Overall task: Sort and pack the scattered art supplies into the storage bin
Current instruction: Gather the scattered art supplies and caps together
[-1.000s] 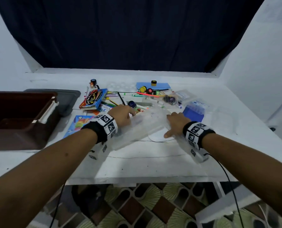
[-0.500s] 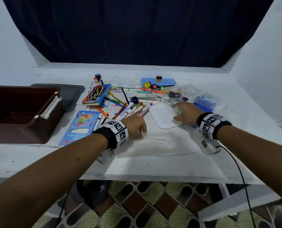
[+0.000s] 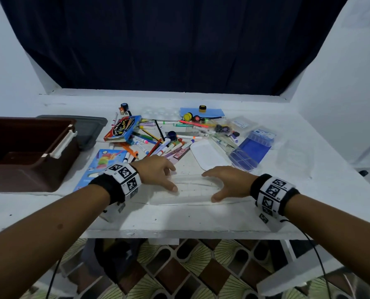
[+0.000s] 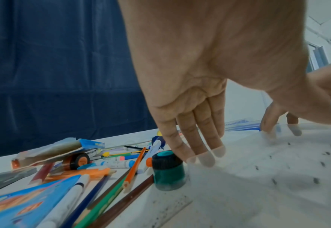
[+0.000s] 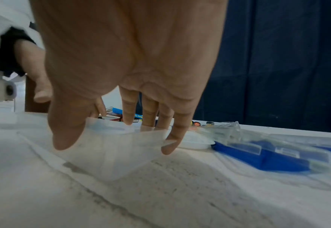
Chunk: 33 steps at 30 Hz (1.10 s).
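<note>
A clear plastic case [image 3: 192, 190] lies near the table's front edge. My left hand [image 3: 172, 178] holds its left end, and in the left wrist view its fingers [image 4: 199, 138] reach behind the translucent wall [image 4: 258, 169]. My right hand [image 3: 208, 186] holds the right end: the thumb [image 5: 67, 123] is on the near side of the clear wall [image 5: 117, 154], the fingers behind it. Scattered markers and pencils [image 3: 158, 143] lie just beyond. The brown storage bin [image 3: 28, 152] stands at the left.
A grey lid [image 3: 89, 128] leans behind the bin. Also on the table are a crayon box [image 3: 123, 128], a blue booklet [image 3: 106, 160], a white tray [image 3: 210, 156], a blue compartment box [image 3: 250, 149], paint pots [image 3: 188, 116] and a teal jar [image 4: 168, 168] by my left fingers.
A second ago both hands had the clear case tilted up. Half a second ago the right hand was at the white tray. Now both hands hold the case's two ends.
</note>
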Each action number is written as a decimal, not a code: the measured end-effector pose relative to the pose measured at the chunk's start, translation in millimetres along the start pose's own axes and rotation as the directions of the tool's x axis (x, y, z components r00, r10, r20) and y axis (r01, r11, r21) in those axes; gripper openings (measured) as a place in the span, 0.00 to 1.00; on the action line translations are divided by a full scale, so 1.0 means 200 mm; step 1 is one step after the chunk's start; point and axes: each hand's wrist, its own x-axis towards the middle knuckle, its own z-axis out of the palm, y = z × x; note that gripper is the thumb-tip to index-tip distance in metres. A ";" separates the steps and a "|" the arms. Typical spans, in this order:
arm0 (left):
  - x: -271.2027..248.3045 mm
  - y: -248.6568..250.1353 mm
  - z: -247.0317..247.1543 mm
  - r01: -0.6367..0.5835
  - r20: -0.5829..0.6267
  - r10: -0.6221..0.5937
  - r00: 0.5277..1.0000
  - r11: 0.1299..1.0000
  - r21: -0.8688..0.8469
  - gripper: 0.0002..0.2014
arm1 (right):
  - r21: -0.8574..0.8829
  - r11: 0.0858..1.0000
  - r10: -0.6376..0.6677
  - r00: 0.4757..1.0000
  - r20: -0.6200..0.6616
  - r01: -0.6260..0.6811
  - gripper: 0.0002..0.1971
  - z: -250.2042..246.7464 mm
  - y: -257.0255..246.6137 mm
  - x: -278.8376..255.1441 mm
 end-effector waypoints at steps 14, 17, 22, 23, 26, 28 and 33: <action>-0.01 0.00 0.12 -0.027 0.017 0.025 1.000 0.986 0.165 0.48 | 0.055 0.990 0.134 0.989 -0.056 -0.131 0.46 0.01 -0.02 -0.06; 0.01 0.02 0.12 -0.025 0.045 0.019 0.999 0.991 0.134 0.49 | 0.073 0.988 0.143 0.988 -0.051 -0.140 0.46 0.02 -0.01 -0.08; 0.00 0.01 0.09 0.003 0.067 -0.009 0.998 0.996 0.093 0.43 | 0.091 0.986 0.147 0.988 -0.050 -0.143 0.46 0.04 0.00 -0.10; 0.00 0.00 0.09 0.007 0.064 -0.013 0.998 0.996 0.087 0.43 | 0.091 0.986 0.147 0.988 -0.047 -0.142 0.46 0.04 0.00 -0.10; 0.01 -0.03 0.10 0.007 0.060 -0.011 0.998 0.998 0.069 0.43 | 0.088 0.986 0.145 0.989 -0.043 -0.140 0.46 0.04 0.00 -0.10; 0.03 -0.03 0.10 0.011 0.068 -0.016 0.998 0.997 0.077 0.44 | 0.078 0.988 0.141 0.989 -0.042 -0.137 0.46 0.03 0.00 -0.10; 0.03 -0.01 0.06 0.053 0.095 -0.065 0.993 0.991 0.126 0.45 | 0.070 0.991 0.117 0.993 -0.016 -0.116 0.47 0.00 0.00 -0.09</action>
